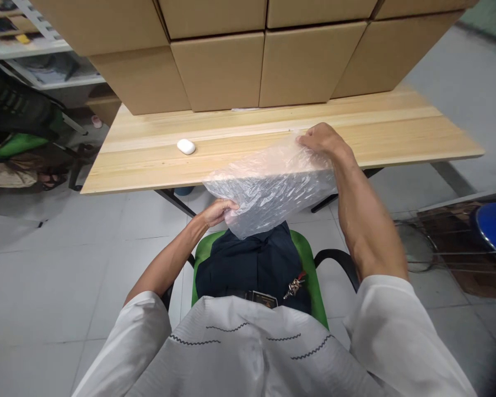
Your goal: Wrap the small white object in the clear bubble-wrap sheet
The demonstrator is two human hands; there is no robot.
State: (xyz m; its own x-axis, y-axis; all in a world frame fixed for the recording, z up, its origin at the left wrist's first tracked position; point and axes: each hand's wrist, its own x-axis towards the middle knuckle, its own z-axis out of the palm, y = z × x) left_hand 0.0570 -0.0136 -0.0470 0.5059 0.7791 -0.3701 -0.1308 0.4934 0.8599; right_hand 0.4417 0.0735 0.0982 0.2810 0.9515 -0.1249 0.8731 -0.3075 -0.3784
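at the near edge of the wooden table (430, 129): clear plastic film (268, 193), crumpled
left hand (221, 212): you pinch the film's near left side
right hand (323, 140): you grip its far right end
left on the table: white rounded object (186, 146)

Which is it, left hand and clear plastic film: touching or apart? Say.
Touching: the head view shows the left hand gripping the edge of the clear plastic film, thumb on top.

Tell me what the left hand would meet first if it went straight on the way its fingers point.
The crinkled, clear plastic film, which the left hand holds near its edge. Beyond it, the bare right forearm seems roughly in line, though depth is unclear.
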